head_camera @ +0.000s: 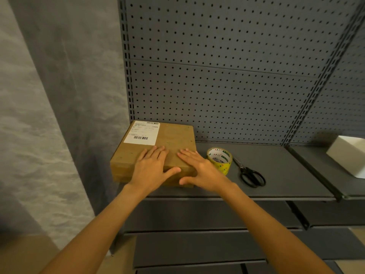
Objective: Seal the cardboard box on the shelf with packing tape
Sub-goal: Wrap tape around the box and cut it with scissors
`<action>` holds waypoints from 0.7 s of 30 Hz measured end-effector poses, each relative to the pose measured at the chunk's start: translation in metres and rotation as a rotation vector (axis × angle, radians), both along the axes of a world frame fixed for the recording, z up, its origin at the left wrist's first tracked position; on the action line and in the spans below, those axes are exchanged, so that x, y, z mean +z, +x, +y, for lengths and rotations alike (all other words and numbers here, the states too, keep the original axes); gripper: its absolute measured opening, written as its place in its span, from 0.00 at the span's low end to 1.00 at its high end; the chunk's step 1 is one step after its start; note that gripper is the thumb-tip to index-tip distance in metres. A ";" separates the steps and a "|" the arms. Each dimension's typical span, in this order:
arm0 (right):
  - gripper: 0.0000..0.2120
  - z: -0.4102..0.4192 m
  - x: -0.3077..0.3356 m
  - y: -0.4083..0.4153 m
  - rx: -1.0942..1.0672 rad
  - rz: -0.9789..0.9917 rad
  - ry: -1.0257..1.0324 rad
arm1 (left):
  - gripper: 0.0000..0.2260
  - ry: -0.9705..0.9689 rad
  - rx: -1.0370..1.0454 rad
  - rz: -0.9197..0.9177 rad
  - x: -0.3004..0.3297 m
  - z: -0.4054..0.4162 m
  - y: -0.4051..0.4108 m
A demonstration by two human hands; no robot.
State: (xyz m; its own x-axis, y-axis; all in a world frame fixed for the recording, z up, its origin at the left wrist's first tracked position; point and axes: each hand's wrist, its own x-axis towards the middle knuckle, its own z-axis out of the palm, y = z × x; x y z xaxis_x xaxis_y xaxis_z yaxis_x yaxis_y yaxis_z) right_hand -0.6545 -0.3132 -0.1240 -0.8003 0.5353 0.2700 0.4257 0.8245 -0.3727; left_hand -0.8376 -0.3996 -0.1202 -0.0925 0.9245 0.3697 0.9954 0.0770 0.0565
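The box (158, 149) sits on the shelf (276, 171). Both hands, left (152, 167) and right (201, 169), lie flat on its top, fingers (158, 151) straight. The tape (220, 160) stands at 3 o'clock, just beside the right hand. Scissors (249, 173) lie past it.

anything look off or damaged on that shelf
Nothing stands out. The cardboard box lies flat and intact under both hands, left hand and right hand. The tape roll and scissors sit neatly beside it.
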 end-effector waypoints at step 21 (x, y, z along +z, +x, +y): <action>0.45 0.003 -0.003 0.014 0.012 -0.156 0.099 | 0.37 0.126 -0.022 0.184 -0.013 0.004 -0.002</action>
